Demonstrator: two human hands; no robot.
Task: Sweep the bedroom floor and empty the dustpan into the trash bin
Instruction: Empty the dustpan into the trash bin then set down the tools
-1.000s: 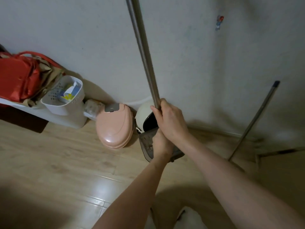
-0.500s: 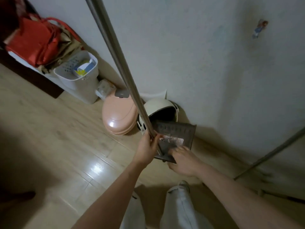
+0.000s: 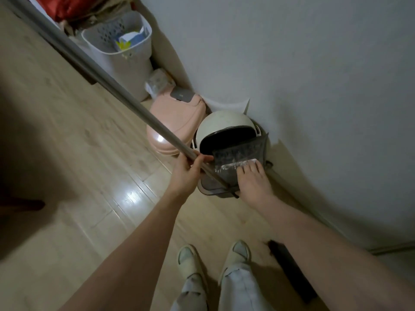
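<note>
My left hand (image 3: 188, 171) grips the long metal handle (image 3: 112, 84) of the dustpan low down, near the pan. The dark grey dustpan (image 3: 238, 153) is tilted with its mouth at the dark opening of the white domed trash bin (image 3: 224, 122), which stands against the wall. My right hand (image 3: 251, 182) holds the pan from its right side. Its fingers lie over a pale, crumpled scrap inside the pan. The handle slants up to the upper left, out of view.
A pink lidded bin (image 3: 175, 117) stands left of the trash bin, a white perforated basket (image 3: 125, 55) beyond it, red bags (image 3: 74, 5) behind. A dark broom head (image 3: 292, 270) lies on the wooden floor beside my right shoe (image 3: 240, 254). The wall runs along the right.
I have leaned closer. The handle has tipped further left. My right hand left the handle, took the pan, and the pan's mouth now reaches the bin's opening.
</note>
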